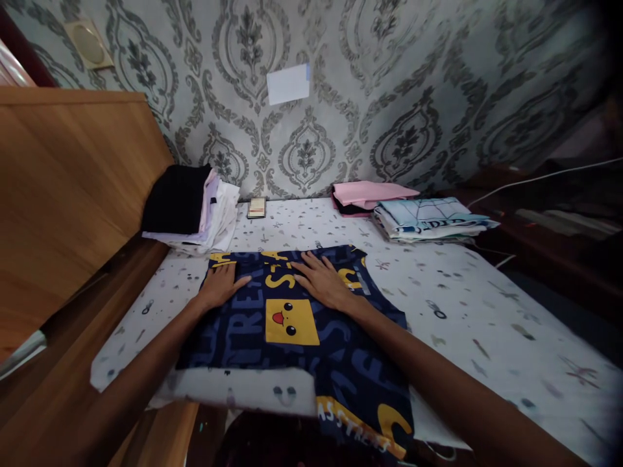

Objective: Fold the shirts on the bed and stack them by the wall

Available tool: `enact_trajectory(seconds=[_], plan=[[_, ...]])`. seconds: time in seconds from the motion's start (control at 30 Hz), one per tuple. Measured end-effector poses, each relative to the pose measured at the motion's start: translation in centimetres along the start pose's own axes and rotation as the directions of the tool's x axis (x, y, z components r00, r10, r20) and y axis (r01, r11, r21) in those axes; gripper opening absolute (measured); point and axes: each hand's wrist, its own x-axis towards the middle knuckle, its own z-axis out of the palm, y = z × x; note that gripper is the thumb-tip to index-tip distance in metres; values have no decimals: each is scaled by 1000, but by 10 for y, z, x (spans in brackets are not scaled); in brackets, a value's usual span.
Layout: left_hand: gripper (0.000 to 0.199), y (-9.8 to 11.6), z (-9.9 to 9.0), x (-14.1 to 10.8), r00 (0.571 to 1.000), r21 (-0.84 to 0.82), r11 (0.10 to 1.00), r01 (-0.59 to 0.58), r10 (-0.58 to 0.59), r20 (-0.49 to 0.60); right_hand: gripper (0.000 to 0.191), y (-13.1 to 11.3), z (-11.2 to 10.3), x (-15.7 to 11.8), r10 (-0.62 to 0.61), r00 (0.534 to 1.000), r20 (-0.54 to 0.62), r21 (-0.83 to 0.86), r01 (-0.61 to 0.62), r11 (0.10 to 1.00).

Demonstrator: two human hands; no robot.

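Note:
A navy garment [243, 324] with yellow and blue lettering and a yellow smiling square lies spread on the white patterned sheet. Whether it is a shirt or shorts, I cannot tell. One part of it hangs toward me past the near edge at the lower right. My left hand [220, 285] rests flat on its upper left, fingers stretched and thumb apart. Palm down, my right hand [321, 280] lies on the upper middle beside the yellow letters, with its fingers spread. Neither hand grips the cloth.
Folded clothes [180, 201], black on top, are stacked at the back left beside a wooden panel [73, 188]. A small box [256, 207] lies near the wall. Pink folded cloth [372, 193] and a light-blue-topped pile [428, 217] stand at the back right. A white cable [535, 174] runs at right.

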Motion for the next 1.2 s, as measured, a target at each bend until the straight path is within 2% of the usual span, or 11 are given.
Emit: enact_trajectory(seconds=[0.17, 0.33, 0.4, 0.47, 0.57, 0.67, 0.77, 0.87, 0.97, 1.07, 1.2], plan=[[68, -17, -15, -20, 988, 89, 984, 155, -156, 6, 48, -2, -2, -1, 5, 999, 31, 35, -6, 999], [63, -5, -44, -38, 964, 267, 928, 258, -266, -8, 53, -2, -18, 3, 72, 997, 12, 175, -72, 982], [56, 5, -45, -35, 981, 291, 937, 191, -173, -87, 53, 4, -24, 6, 100, 995, -28, 192, -93, 977], [55, 11, -35, -25, 985, 243, 970, 5, 37, -168, 53, 14, -26, 6, 127, 991, -52, 158, -117, 980], [66, 5, -9, -4, 957, 115, 964, -241, 256, -138, 54, 37, -25, 1, 200, 979, -37, 82, -197, 977], [71, -13, 9, 8, 976, 32, 977, -212, 213, -46, 54, 64, -26, -9, 288, 957, -24, 75, -286, 955], [72, -30, 11, 7, 990, 19, 990, -140, 140, -33, 51, 87, -34, -23, 349, 936, -56, 154, -337, 929], [69, -38, 4, -2, 997, 10, 998, -61, 61, -46, 50, 93, -49, -51, 396, 904, -163, 234, -355, 905], [67, -41, -5, -22, 992, -13, 1000, -20, 18, -121, 49, 77, -69, -99, 350, 908, -231, 273, -284, 919], [63, -44, -17, -56, 983, -91, 991, -103, 87, -163, 42, 44, -90, -160, 207, 968, -144, 277, -161, 947], [54, -48, -33, -113, 984, -272, 946, -175, 178, -11, 45, 1, -107, -229, 9, 999, 51, 234, -21, 972]])
